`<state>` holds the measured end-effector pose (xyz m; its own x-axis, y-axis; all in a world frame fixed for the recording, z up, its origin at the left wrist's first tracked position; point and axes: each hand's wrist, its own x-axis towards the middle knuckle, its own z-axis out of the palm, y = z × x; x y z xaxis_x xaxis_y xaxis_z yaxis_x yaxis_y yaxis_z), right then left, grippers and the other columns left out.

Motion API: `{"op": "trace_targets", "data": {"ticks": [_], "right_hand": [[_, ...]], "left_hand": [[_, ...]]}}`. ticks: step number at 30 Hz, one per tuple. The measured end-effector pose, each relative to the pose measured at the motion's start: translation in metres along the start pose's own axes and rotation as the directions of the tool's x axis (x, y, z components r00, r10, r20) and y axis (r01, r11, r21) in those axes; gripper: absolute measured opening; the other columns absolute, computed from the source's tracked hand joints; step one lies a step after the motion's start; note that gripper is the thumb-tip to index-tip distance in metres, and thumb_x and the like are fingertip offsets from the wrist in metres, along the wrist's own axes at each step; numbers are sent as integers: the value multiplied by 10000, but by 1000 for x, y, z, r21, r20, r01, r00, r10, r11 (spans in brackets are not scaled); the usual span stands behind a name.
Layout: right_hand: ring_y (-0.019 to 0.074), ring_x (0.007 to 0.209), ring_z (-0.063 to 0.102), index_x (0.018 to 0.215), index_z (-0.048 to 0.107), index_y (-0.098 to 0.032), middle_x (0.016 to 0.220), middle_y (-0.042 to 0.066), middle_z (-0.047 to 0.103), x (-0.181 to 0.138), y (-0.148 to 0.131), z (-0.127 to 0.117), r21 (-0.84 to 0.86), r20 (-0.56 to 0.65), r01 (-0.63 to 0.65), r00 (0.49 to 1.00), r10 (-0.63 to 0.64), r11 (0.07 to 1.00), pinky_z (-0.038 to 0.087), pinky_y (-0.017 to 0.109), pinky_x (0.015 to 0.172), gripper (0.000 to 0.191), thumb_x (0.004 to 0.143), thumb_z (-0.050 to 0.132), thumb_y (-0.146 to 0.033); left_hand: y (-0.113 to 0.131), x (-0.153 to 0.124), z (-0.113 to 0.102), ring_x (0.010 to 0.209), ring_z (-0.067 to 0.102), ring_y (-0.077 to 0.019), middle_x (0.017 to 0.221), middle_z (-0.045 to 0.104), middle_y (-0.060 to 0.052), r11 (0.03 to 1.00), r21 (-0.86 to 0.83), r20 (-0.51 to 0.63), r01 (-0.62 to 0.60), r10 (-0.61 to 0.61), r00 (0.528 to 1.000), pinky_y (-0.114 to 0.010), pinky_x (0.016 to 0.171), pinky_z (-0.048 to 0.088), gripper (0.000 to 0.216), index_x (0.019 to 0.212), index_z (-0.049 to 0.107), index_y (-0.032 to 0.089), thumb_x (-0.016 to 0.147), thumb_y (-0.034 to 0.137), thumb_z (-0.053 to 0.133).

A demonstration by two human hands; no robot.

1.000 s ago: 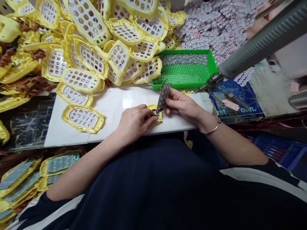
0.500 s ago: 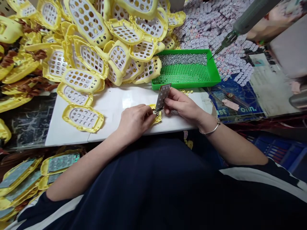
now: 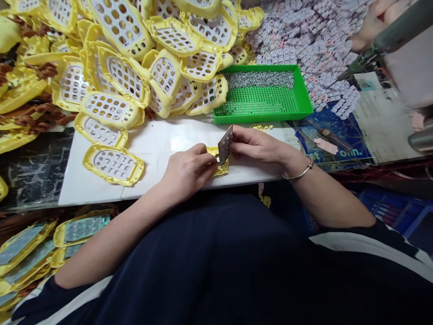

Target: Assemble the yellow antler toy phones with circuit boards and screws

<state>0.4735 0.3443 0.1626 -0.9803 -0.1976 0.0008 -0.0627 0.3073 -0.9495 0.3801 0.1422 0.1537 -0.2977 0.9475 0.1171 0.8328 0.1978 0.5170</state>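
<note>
My right hand pinches a dark circuit board with pale dots, tilted up on its edge. Beneath the board, on the white work board, lies a yellow plastic shell, largely covered by my hands. My left hand is closed at the shell's left side, its fingertips at the board's lower edge. What those fingertips pinch is too small to make out. To the left lies another yellow shell with a white, holed keypad sheet in it.
Behind stands a green tray of small screws. Yellow shells are heaped at back left, white keypads at back right. A power screwdriver hangs at right. Shells with boards lie below left.
My right hand has shifted slightly left and lower, bringing the circuit board closer to the shell and turning it more edge-on. The screwdriver has swung right.
</note>
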Motion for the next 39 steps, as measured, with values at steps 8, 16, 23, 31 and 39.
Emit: {"op": "trace_targets", "data": {"ticks": [8, 16, 23, 31, 39], "right_hand": [[80, 719, 469, 943, 508, -152, 855, 0, 551, 4, 0, 0, 84, 18, -37, 999, 35, 996, 416, 186, 628, 70, 910, 447, -148], [73, 706, 455, 935, 496, -157, 840, -6, 523, 3, 0, 1, 144, 10, -74, 997, 73, 987, 415, 169, 610, 38, 913, 468, -169], [89, 734, 470, 957, 497, -155, 843, -2, 526, 4, 2, 3, 113, -8, -67, 998, 68, 991, 418, 192, 642, 61, 915, 465, -187], [137, 815, 507, 920, 487, -178, 874, 15, 570, 6, -6, 2, -241, 15, -6, 1000, 10, 971, 413, 286, 797, 65, 923, 442, -226], [138, 768, 457, 896, 503, -148, 889, 44, 555, 17, -28, 11, -596, 2, -135, 985, 170, 791, 347, 281, 742, 111, 931, 417, -208]], "left_hand": [[4, -6, 1, 622, 489, -113, 784, 540, -33, 989, 149, 19, -23, 20, 1000, -232, 509, 300, 279, 827, 705, 187, 924, 296, 468], [4, -7, 3, 608, 477, -109, 785, 546, -31, 990, 143, -10, 2, -1, 1000, -232, 496, 273, 266, 801, 709, 185, 914, 307, 501], [2, -6, 3, 632, 500, -118, 789, 561, -35, 992, 128, -5, -2, 3, 1000, -229, 510, 285, 258, 821, 718, 188, 915, 303, 507], [-1, -7, 5, 656, 547, -124, 828, 608, -46, 991, 127, -32, -51, 55, 998, -221, 509, 319, 266, 835, 718, 185, 925, 313, 503], [-11, -16, 7, 687, 588, -121, 842, 613, -47, 972, -33, -262, -232, 215, 941, -219, 591, 462, 166, 908, 680, 169, 920, 245, 533]]}}
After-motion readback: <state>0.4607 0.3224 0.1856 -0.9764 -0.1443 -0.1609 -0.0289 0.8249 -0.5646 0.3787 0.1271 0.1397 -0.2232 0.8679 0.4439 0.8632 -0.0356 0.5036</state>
